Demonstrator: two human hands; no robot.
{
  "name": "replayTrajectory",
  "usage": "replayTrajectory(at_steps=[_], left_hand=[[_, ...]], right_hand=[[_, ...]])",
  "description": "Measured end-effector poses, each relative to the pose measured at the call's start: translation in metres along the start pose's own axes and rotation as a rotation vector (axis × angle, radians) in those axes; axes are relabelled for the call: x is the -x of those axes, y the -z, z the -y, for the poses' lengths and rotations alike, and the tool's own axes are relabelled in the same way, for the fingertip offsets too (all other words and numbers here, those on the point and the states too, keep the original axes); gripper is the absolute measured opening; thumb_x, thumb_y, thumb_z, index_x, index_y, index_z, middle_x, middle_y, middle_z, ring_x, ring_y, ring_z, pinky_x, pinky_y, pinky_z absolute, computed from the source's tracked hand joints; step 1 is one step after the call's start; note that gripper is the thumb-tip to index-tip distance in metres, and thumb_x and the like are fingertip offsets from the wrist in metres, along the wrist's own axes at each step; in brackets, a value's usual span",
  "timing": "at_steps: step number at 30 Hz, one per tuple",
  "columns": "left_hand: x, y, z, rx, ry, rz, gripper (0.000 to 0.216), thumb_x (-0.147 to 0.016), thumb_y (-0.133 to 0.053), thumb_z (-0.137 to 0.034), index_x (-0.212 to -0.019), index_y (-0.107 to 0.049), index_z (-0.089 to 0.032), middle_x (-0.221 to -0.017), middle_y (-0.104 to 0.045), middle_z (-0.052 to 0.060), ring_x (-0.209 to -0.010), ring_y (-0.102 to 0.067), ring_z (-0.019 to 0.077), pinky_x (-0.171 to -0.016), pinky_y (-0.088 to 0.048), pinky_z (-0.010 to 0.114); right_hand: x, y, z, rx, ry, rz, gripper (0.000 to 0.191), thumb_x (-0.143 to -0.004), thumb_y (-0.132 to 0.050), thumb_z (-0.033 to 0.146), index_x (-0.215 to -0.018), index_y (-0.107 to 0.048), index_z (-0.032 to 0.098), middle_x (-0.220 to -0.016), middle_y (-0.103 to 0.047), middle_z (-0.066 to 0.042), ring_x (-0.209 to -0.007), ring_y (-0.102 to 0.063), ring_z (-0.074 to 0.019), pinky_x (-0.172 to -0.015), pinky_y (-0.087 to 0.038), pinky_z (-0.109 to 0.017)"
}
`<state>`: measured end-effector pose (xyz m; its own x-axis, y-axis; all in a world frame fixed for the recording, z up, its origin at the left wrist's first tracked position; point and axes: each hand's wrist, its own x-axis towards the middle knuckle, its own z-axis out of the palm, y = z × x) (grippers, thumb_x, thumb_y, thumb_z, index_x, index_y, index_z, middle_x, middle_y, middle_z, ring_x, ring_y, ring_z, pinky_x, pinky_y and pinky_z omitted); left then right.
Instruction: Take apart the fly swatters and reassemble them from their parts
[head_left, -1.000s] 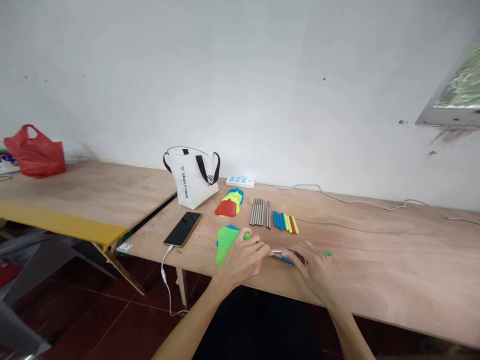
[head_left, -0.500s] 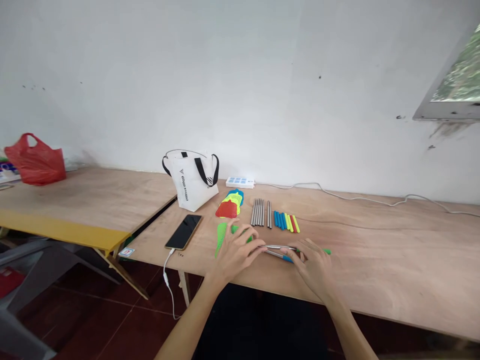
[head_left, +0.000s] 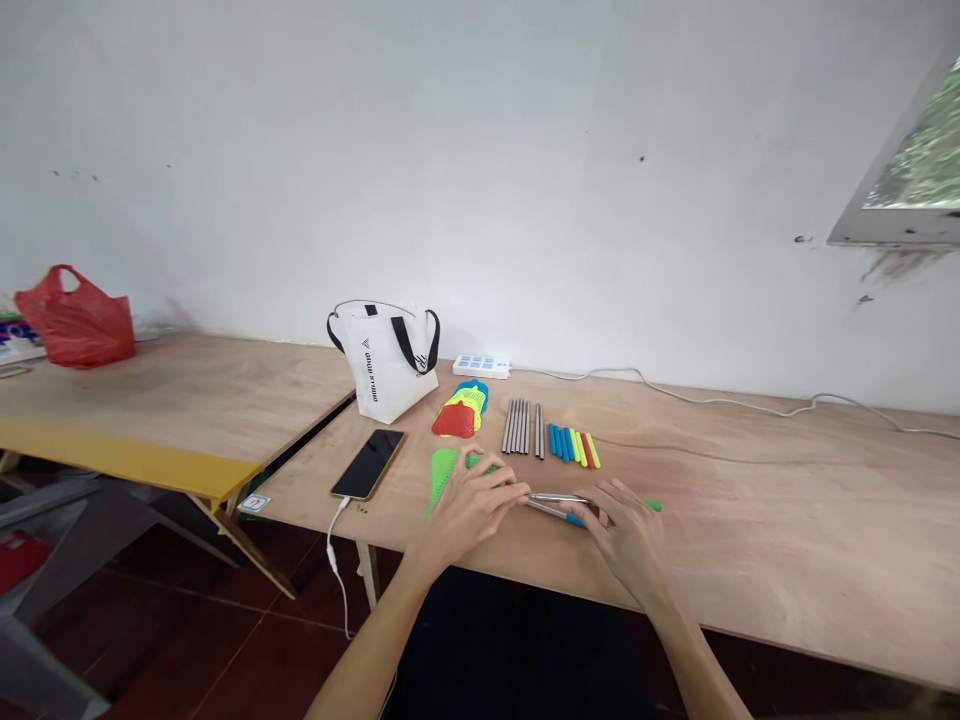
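Observation:
My left hand [head_left: 469, 505] rests on the table near its front edge, fingers closed round the stem of a green mesh swatter head [head_left: 442, 476]. My right hand [head_left: 624, 530] lies beside it, fingers curled on a metal rod with a green handle [head_left: 651, 505]. A second metal rod with a blue handle [head_left: 559, 514] lies between the two hands. Further back lie a row of grey metal rods [head_left: 519, 427], a row of coloured handles [head_left: 572, 445] and a stack of coloured mesh heads [head_left: 460, 408].
A black phone [head_left: 368, 463] on a white cable lies left of the hands. A white tote bag [head_left: 388, 362] and a white power strip [head_left: 481, 366] stand further back. A red plastic bag [head_left: 75, 318] sits on the neighbouring table at far left.
The green mesh head has tilted up on edge in my left hand and looks narrower. Both hands stay at the same spot on the rods.

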<state>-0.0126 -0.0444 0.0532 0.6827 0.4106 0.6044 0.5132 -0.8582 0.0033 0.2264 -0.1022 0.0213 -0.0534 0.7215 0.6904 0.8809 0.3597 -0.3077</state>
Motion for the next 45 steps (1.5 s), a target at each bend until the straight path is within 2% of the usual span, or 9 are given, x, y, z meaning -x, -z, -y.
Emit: replayTrajectory(at_steps=[8, 12, 18, 20, 23, 28, 33, 38, 45], left_hand=[[0.001, 0.001, -0.002, -0.029, -0.006, 0.036, 0.02, -0.102, -0.053, -0.017, -0.108, -0.07, -0.027, -0.092, -0.07, 0.0, -0.098, -0.057, 0.0191, -0.096, -0.031, 0.04], [0.0, -0.006, -0.002, -0.02, 0.002, 0.02, 0.02, -0.105, -0.05, -0.024, -0.105, -0.07, -0.025, -0.091, -0.069, 0.001, -0.099, -0.058, 0.0192, -0.098, -0.032, 0.042], [0.005, -0.01, 0.017, 0.046, 0.087, 0.066, 0.022, -0.105, -0.05, -0.028, -0.1, -0.071, -0.026, -0.097, -0.067, 0.0, -0.104, -0.059, 0.017, -0.116, -0.025, 0.046], [0.009, -0.008, 0.026, 0.068, 0.138, 0.1, 0.023, -0.105, -0.05, -0.029, -0.097, -0.071, -0.026, -0.104, -0.066, -0.001, -0.107, -0.06, 0.016, -0.122, -0.016, 0.049], [0.014, -0.005, 0.037, 0.116, 0.194, 0.172, 0.024, -0.105, -0.051, -0.032, -0.092, -0.071, -0.025, -0.109, -0.064, -0.002, -0.111, -0.06, 0.0156, -0.125, -0.008, 0.051], [0.019, -0.022, 0.042, 0.194, 0.215, 0.307, 0.021, -0.103, -0.055, -0.031, -0.091, -0.071, -0.026, -0.112, -0.064, -0.001, -0.112, -0.06, 0.0171, -0.123, -0.016, 0.049], [0.023, -0.049, 0.043, 0.234, 0.227, 0.343, 0.022, -0.103, -0.053, -0.032, -0.092, -0.072, -0.026, -0.111, -0.064, 0.0, -0.113, -0.059, 0.0185, -0.119, -0.023, 0.047], [0.023, -0.055, 0.042, 0.242, 0.261, 0.364, 0.025, -0.104, -0.051, -0.036, -0.095, -0.072, -0.026, -0.108, -0.066, 0.0, -0.111, -0.059, 0.0194, -0.111, -0.029, 0.043], [0.028, -0.078, 0.048, 0.239, 0.32, 0.25, 0.024, -0.106, -0.046, -0.032, -0.107, -0.07, -0.027, -0.121, -0.068, -0.001, -0.12, -0.059, 0.018, -0.12, -0.022, 0.046]], right_hand=[[0.0, 0.004, -0.002, -0.029, -0.055, 0.062, 0.048, -0.101, -0.046, 0.058, -0.08, -0.073, 0.024, -0.067, -0.063, 0.0, -0.064, -0.054, -0.0144, -0.06, -0.035, -0.026], [0.002, 0.004, -0.002, -0.035, -0.151, 0.134, 0.05, -0.1, -0.043, 0.062, -0.086, -0.075, 0.027, -0.075, -0.068, -0.002, -0.066, -0.058, -0.0154, -0.06, -0.039, -0.026], [0.004, 0.002, -0.005, -0.097, -0.246, 0.299, 0.037, -0.101, -0.044, 0.056, -0.117, -0.07, 0.035, -0.102, -0.073, 0.0, -0.076, -0.066, -0.0164, -0.064, -0.044, -0.026], [0.005, 0.003, -0.011, -0.113, -0.292, 0.337, 0.035, -0.1, -0.044, 0.056, -0.113, -0.07, 0.035, -0.108, -0.073, 0.0, -0.083, -0.069, -0.0178, -0.066, -0.045, -0.027], [0.007, 0.005, -0.019, -0.039, -0.349, 0.431, 0.033, -0.098, -0.047, 0.054, -0.098, -0.072, 0.032, -0.101, -0.075, -0.001, -0.088, -0.07, -0.0215, -0.07, -0.045, -0.029], [0.008, 0.005, -0.021, 0.102, -0.35, 0.634, 0.02, -0.094, -0.056, 0.042, -0.094, -0.074, 0.032, -0.095, -0.077, 0.0, -0.089, -0.07, -0.0234, -0.072, -0.042, -0.03], [0.004, 0.004, -0.021, 0.2, -0.391, 0.731, 0.017, -0.093, -0.06, 0.037, -0.095, -0.076, 0.032, -0.094, -0.077, -0.001, -0.093, -0.07, -0.0239, -0.071, -0.039, -0.03], [0.007, -0.005, -0.03, 0.228, -0.362, 0.703, 0.017, -0.095, -0.059, 0.037, -0.098, -0.074, 0.032, -0.101, -0.076, -0.001, -0.097, -0.069, -0.0237, -0.07, -0.038, -0.029], [0.02, -0.031, -0.053, 0.161, -0.256, 0.425, 0.024, -0.099, -0.05, 0.04, -0.097, -0.072, 0.029, -0.105, -0.07, -0.002, -0.099, -0.067, -0.0218, -0.068, -0.042, -0.029]])
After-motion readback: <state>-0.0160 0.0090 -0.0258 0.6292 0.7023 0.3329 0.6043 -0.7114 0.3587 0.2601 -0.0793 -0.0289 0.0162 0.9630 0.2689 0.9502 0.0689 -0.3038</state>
